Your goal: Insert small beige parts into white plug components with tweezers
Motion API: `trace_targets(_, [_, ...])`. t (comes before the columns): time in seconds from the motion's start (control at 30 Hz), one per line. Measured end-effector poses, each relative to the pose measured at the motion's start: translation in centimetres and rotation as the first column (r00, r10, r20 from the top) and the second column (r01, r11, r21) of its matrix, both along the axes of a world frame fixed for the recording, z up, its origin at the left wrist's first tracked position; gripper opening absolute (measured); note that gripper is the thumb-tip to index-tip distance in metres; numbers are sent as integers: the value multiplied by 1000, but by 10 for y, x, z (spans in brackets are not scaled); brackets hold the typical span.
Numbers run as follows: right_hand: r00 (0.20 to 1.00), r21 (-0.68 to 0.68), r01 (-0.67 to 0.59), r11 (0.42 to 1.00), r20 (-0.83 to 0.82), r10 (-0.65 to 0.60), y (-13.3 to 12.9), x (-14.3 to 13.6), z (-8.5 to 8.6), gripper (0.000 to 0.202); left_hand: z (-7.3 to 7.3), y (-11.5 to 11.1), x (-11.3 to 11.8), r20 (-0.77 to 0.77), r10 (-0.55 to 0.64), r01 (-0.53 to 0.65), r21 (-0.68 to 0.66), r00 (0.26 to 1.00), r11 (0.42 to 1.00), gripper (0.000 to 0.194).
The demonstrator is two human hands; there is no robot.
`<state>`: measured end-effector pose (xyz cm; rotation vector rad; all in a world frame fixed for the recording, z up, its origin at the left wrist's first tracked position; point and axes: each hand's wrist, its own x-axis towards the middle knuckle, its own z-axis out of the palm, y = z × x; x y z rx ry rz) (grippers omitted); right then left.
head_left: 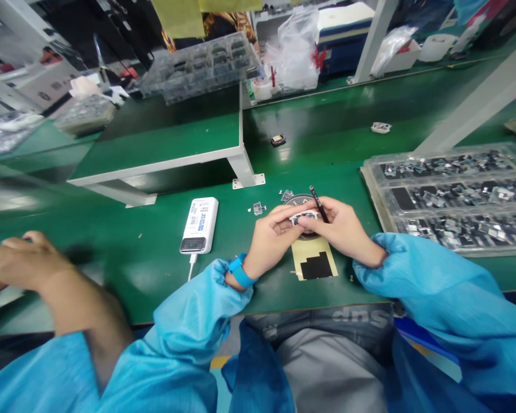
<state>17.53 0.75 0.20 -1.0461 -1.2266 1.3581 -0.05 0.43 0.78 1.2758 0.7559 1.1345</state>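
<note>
A small white part (303,215) with dark pieces inside is held between my two hands. My left hand (275,238) grips its left side, fingers closed, with a blue band on the wrist. My right hand (339,226) has its thumb on the part and also holds a thin black pen-like tool (318,203) that points up. Behind and beneath the hands is a round metal disc (300,200), partly hidden. Below them a yellow sheet (299,261) with a black patch (317,267) lies on the green table (258,289). Small metal parts (257,208) sit left of the disc.
A white power bank (200,223) with a cable lies at the left. A tray of small parts (460,198) stands at the right. A raised green shelf (176,132) is behind, with clear trays (202,66). Another person's hand (30,261) is at the far left.
</note>
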Motion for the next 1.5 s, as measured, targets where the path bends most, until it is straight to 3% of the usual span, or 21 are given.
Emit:
trace_targets(0.27, [991, 77, 67, 995, 112, -75, 2, -1, 2, 35, -9, -1, 2, -229, 72, -64, 42, 971, 997, 35])
trace_targets(0.5, [982, 167, 124, 978, 124, -146, -3, -8, -3, 30, -10, -4, 8, -151, 141, -135, 48, 978, 990, 29])
trace_targets(0.63, [942, 239, 107, 965, 287, -176, 4, -2, -2, 27, -13, 5, 7, -172, 121, -107, 88, 978, 990, 27])
trace_targets(0.73, [855, 425, 22, 905, 461, -237, 9, 8, 5, 31, -14, 13, 3, -338, 219, -114, 304, 915, 946, 27])
trace_targets(0.87, [821, 630, -27, 776, 457, -342, 9, 18, 13, 17, -14, 15, -2, -431, 319, -96, 465, 844, 880, 29])
trace_targets(1.03, [816, 641, -126, 757, 501, -289, 8, 19, 10, 9, -13, 14, -3, -429, 336, -104, 479, 839, 872, 25])
trace_targets(1.27, [801, 590, -124, 798, 534, -270, 6, 19, 4, 14, -9, 14, -3, -493, 327, -52, 490, 806, 870, 28])
trace_targets(1.5, [787, 597, -155, 787, 557, -267, 5, 20, 4, 12, -10, 16, -2, -490, 320, -6, 540, 811, 842, 32])
